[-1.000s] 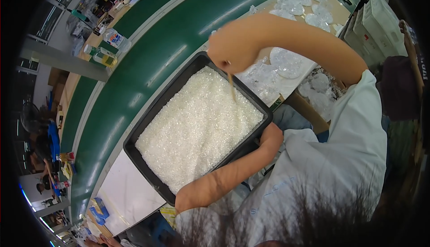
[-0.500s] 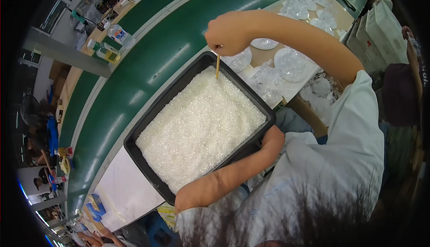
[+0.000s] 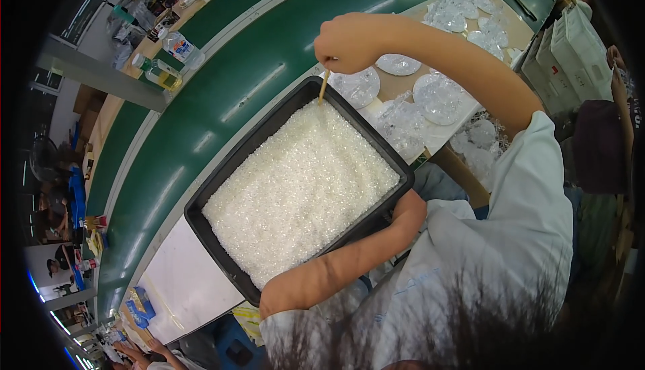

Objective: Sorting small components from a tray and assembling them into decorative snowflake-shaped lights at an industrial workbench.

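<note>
My right hand (image 3: 346, 44) is closed around a thin wooden stick (image 3: 324, 88) above the far corner of a black rectangular tray (image 3: 235, 142). The stick slants down, its lower end at the edge of the clear, glittering beads (image 3: 302, 189) that fill the tray. My left forearm lies along the tray's near side. At the tray's near right corner my left hand (image 3: 406, 207) bends in against or under the rim, with its fingers hidden.
Clear plastic-looking discs (image 3: 440, 98) and decorative pieces cover the board at right. A green conveyor belt (image 3: 181, 148) curves behind the tray. Bottles (image 3: 161, 73) stand beyond it. White crates (image 3: 571, 54) are at far right. A blue packet (image 3: 140, 306) lies at lower left.
The stick's lower end has shifted up and slightly left toward the tray's far corner, and the stick now slants. My right hand has moved slightly right. My left arm stays nearly in place.
</note>
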A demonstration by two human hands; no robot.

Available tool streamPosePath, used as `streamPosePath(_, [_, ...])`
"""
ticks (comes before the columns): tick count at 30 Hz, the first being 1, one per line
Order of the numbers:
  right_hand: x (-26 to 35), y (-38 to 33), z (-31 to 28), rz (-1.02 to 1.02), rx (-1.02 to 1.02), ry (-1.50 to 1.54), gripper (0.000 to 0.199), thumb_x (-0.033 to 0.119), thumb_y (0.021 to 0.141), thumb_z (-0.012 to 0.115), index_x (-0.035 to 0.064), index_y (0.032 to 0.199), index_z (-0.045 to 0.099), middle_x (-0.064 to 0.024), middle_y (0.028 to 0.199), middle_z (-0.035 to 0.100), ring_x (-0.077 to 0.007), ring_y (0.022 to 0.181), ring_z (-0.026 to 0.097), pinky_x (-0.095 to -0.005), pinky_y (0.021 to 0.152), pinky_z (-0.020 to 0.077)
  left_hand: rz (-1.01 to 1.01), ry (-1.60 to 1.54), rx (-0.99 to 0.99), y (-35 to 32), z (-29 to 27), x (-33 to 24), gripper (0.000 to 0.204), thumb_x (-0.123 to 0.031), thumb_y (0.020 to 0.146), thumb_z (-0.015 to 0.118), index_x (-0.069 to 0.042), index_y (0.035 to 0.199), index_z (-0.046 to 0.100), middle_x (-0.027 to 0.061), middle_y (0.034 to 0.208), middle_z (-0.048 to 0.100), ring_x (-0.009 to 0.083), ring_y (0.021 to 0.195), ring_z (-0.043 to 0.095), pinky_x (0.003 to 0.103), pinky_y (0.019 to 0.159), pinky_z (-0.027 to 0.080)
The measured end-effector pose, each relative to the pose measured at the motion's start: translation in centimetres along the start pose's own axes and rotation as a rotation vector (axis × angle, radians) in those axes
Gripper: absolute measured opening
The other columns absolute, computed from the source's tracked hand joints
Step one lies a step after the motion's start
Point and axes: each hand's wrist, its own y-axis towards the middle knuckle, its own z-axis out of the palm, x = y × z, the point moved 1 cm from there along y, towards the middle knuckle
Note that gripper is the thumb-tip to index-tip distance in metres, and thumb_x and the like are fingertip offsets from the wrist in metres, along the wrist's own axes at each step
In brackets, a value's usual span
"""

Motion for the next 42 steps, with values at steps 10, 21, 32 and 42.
streamPosePath(10, [4.5, -0.8, 0.7, -0.301, 0.431, 0.198, 0.020, 0.019, 0.082, 0.061, 0.0045, 0.086, 0.074, -0.0140, 0.072, 0.068, -0.0315, 0.069, 0.065, -0.0422, 0.062, 0.0503, -0.036, 0.005, -0.022, -0.4, -0.1, 0.2, 0.020, -0.013, 0.086, 0.063, -0.016, 0.099, 0.078, 0.0019, 0.099, 0.073, 0.0243, 0.098, 0.067, 0.044, 0.084, 0.044])
streamPosePath(21, [2.7, -0.2, 1.3, -0.208, 0.052, 0.205, 0.020, 0.019, 0.086, 0.058, 0.0053, 0.086, 0.072, -0.0132, 0.078, 0.070, -0.0318, 0.074, 0.066, -0.0427, 0.067, 0.0519, -0.017, 0.009, -0.034, -0.2, 0.0, 0.0, 0.019, -0.014, 0.085, 0.065, -0.018, 0.098, 0.078, 0.0019, 0.099, 0.073, 0.0249, 0.097, 0.067, 0.043, 0.082, 0.044])
streamPosePath(32, [4.1, -0.9, 1.9, -0.191, 0.091, 0.322, 0.018, 0.019, 0.088, 0.059, 0.0056, 0.089, 0.071, -0.0143, 0.074, 0.068, -0.0346, 0.074, 0.065, -0.0441, 0.067, 0.0507, -0.026, 0.133, -0.010, -0.4, -0.5, 0.1, 0.025, -0.004, 0.075, 0.071, -0.016, 0.096, 0.079, 0.0011, 0.096, 0.073, 0.0243, 0.092, 0.067, 0.044, 0.072, 0.045])
streamPosePath(42, [6.7, -4.0, 3.7, -0.071, -0.016, 0.240, 0.015, 0.019, 0.090, 0.059, 0.0068, 0.092, 0.067, -0.0136, 0.080, 0.068, -0.0354, 0.077, 0.065, -0.0456, 0.069, 0.0503, -0.108, 0.028, -0.081, 2.1, 3.5, -2.3, 0.024, -0.011, 0.084, 0.061, -0.010, 0.102, 0.078, 0.0093, 0.102, 0.073, 0.0284, 0.095, 0.067, 0.046, 0.077, 0.047])
